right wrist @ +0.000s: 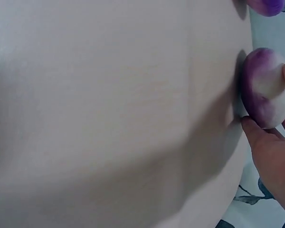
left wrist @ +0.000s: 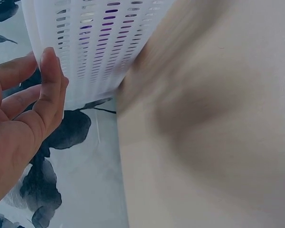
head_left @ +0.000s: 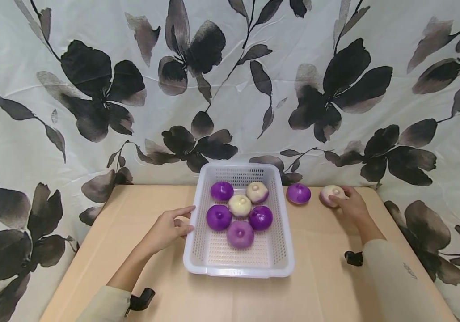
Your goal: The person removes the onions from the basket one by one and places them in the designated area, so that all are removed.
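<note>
My right hand (head_left: 352, 203) grips a white-and-purple onion (head_left: 332, 196) on the tabletop, near the back edge at the right. In the right wrist view this onion (right wrist: 263, 90) shows a purple side and a pale side, with fingertips around it. My left hand (head_left: 171, 230) touches the left rim of a white perforated plastic basket (head_left: 238, 271), its index finger and thumb reaching out to the edge. Several onions lie in the basket: glossy purple ones, such as this purple onion (head_left: 219, 218), and paler ones, such as this cream onion (head_left: 239, 205).
Another purple onion (head_left: 298, 193) lies on the light wooden table (head_left: 314, 268), between the basket and my right hand. A white cloth (head_left: 254, 125) with dark flowers hangs behind the table's back edge. Each wrist carries a small black camera mount (head_left: 141, 298).
</note>
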The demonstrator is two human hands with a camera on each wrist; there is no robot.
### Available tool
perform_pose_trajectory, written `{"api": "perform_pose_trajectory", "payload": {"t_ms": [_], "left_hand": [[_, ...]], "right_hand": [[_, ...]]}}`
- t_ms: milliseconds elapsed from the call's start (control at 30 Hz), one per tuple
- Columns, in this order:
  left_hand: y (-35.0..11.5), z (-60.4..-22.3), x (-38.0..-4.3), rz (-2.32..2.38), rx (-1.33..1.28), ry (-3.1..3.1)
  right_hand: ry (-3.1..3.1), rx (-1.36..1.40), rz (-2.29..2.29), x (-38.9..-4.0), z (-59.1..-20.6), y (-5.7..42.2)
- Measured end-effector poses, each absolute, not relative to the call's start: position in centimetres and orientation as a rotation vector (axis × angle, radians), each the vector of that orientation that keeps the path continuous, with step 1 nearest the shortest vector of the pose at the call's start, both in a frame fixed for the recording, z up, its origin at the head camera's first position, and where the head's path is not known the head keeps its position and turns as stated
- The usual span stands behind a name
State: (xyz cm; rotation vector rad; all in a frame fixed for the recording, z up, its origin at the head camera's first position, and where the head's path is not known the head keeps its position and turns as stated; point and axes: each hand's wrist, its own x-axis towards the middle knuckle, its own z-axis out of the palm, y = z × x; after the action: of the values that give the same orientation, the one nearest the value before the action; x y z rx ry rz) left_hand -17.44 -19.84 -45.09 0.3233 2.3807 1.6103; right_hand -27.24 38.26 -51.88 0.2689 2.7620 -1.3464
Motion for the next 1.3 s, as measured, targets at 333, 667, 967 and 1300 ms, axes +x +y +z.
{"api": "perform_pose_trajectory", "payload": {"t_ms": [333,667,967,1300], "left_hand": [[-19.7,-44.9,-17.7,1.597,0.313,2.394],[-19.6,-44.7,-18.0,1.556,0.304,2.431],[-19.7,-44.9,-17.9,1.558,0.302,2.430],[-19.5,-44.9,-17.7,1.546,0.278,2.428]], "right_hand": [[2.762,0.244,-1.314,-27.8,-51.8,38.3],[2.759,0.229,-1.262,-27.8,-51.0,37.7],[2.777,0.224,-1.224,-27.8,-50.8,37.7],[2.753,0.224,-1.195,-27.4,-50.7,37.7]]}}
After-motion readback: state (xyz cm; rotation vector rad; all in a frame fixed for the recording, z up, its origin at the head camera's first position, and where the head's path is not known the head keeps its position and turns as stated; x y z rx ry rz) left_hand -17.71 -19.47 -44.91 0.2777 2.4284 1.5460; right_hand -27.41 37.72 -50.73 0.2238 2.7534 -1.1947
